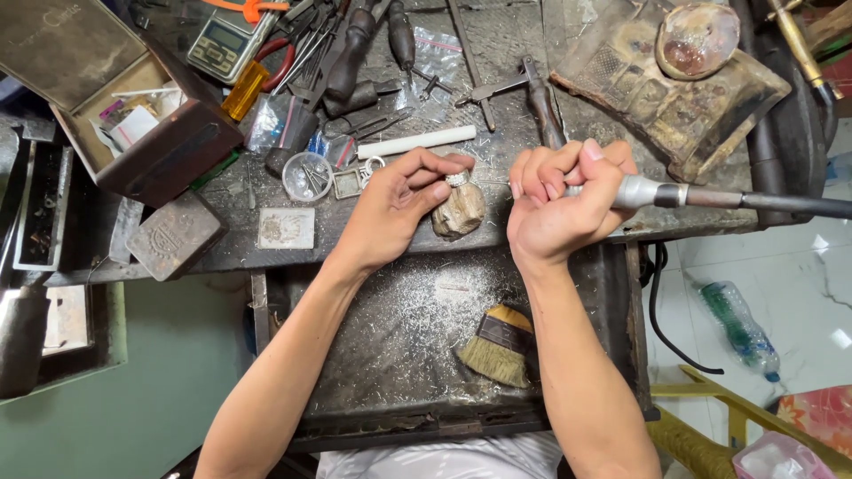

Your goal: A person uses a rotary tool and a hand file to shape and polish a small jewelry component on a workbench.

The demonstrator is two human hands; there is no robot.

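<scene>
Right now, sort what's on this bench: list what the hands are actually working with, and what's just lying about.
In use:
left hand pinching a small silver ring on the worn wooden peg
right hand gripping the rotary handpiece

Lying about:
brush in the filings tray
white rod
pocket scale
open box
shell
plastic bottle on the floor
</scene>
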